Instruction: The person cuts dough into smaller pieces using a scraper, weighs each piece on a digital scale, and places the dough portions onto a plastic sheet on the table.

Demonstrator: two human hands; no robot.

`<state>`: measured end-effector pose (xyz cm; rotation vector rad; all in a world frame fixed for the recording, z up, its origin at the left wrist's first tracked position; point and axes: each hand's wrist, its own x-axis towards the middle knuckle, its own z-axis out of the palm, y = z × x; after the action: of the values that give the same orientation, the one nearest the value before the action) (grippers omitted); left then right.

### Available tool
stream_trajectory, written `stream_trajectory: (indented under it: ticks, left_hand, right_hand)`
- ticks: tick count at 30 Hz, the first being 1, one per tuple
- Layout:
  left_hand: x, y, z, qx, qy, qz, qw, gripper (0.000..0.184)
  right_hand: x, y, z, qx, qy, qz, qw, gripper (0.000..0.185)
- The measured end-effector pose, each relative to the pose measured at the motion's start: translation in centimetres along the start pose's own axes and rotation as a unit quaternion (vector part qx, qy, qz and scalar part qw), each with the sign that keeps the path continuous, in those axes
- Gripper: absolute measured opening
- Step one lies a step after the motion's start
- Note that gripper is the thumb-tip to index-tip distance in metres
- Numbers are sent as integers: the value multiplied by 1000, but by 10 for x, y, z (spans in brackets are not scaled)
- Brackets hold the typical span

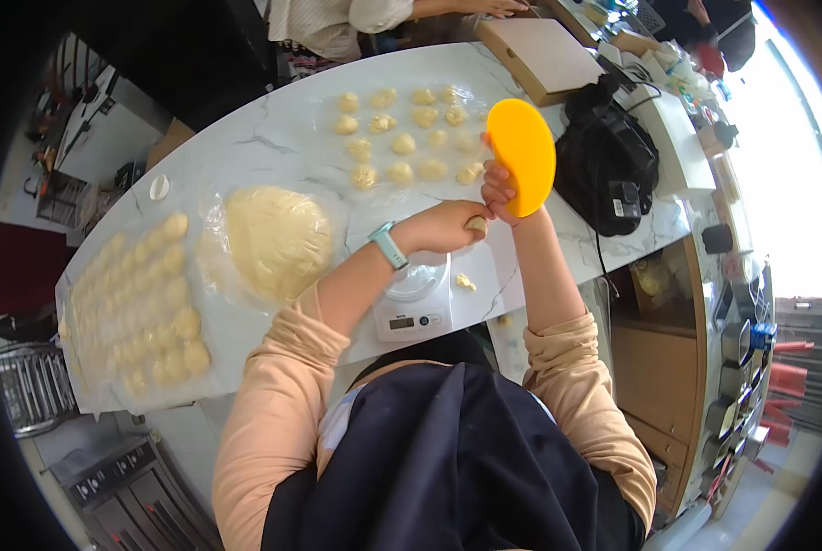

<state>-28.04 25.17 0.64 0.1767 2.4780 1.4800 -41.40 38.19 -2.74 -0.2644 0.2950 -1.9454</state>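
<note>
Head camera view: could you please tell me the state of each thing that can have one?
Left hand: closed on dough piece
Right hand: gripping yellow scraper
Large dough: one mass, in plastic film
Left dough balls: under film
Far dough balls: separate, in rows
Scale: display too small to read
Cardboard box: closed

There are two batches of dough balls point(403, 143), one large dough point(278, 241), one scraper point(524, 156), one scale point(414, 314).
</note>
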Motion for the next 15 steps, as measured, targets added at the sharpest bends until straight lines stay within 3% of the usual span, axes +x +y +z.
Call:
stream_trajectory:
  ticks: [2, 4, 6, 8, 10, 13, 15]
  left_hand:
    - [19, -25, -11, 9, 54, 12, 998, 31]
    - [41, -97, -32, 244, 234, 150, 929, 29]
    - [32, -102, -75, 189, 405, -38, 894, 26]
    - [27, -135, -130, 215, 517, -75, 825, 27]
    - [10, -158, -160, 291, 589, -12, 754, 29]
    - [4, -190, -181, 277, 480, -152, 819, 34]
    - [10, -229, -184, 240, 466, -139, 840, 39]
  right_hand:
    - [15, -6, 24, 27, -63, 10, 998, 49]
    - [21, -9, 38, 48, -131, 9, 990, 54]
    - [17, -9, 44, 39, -153, 5, 987, 55]
    - [12, -6, 44, 38, -152, 6, 988, 56]
    - [7, 2, 34, 42, -126, 16, 991, 57]
    - [7, 15, 20, 60, -90, 26, 994, 56]
    - [4, 21, 15, 56, -76, 31, 995, 55]
